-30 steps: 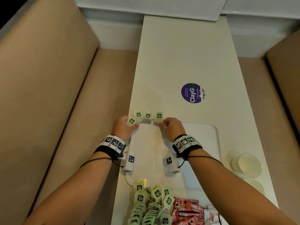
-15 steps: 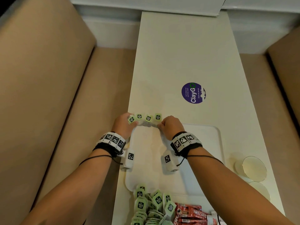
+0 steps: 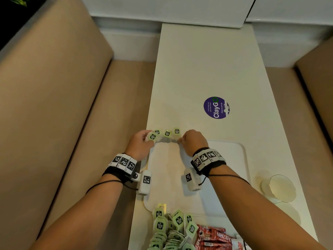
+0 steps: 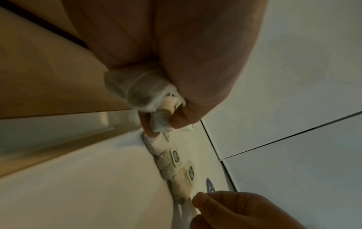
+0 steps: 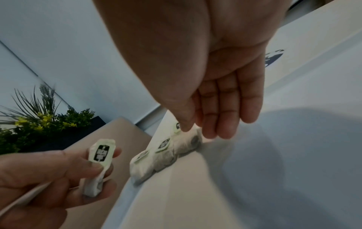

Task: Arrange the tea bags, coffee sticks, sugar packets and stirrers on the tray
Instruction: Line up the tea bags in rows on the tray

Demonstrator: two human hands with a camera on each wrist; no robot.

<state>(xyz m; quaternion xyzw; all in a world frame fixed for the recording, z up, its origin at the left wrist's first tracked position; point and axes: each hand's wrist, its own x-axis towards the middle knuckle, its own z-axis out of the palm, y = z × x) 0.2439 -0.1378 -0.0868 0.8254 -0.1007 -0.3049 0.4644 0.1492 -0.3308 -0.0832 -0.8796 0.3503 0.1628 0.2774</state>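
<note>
Three green-tagged tea bags [image 3: 167, 133] stand in a row along the far left rim of the white tray [image 3: 227, 159]. My left hand [image 3: 149, 137] holds another tea bag [image 5: 101, 152] between thumb and fingers, at the row's left end. At the right end, my right hand [image 3: 180, 139] has its fingers curled, thumb and forefinger pinching the top of the last tea bag [image 5: 188, 139]. The left wrist view shows the row of tea bags [image 4: 172, 158] running from my left fingers towards my right hand [image 4: 235, 207].
A heap of loose tea bags [image 3: 169, 228] and red coffee sticks [image 3: 212, 237] lies at the table's near edge, in front of the tray. Clear glasses [image 3: 282, 188] stand right of the tray. A purple sticker [image 3: 216, 107] lies beyond it. Beige benches flank the narrow table.
My left hand has brought its tea bag a little closer to the row's left end. The right hand stays at the right end. The view has shifted slightly.
</note>
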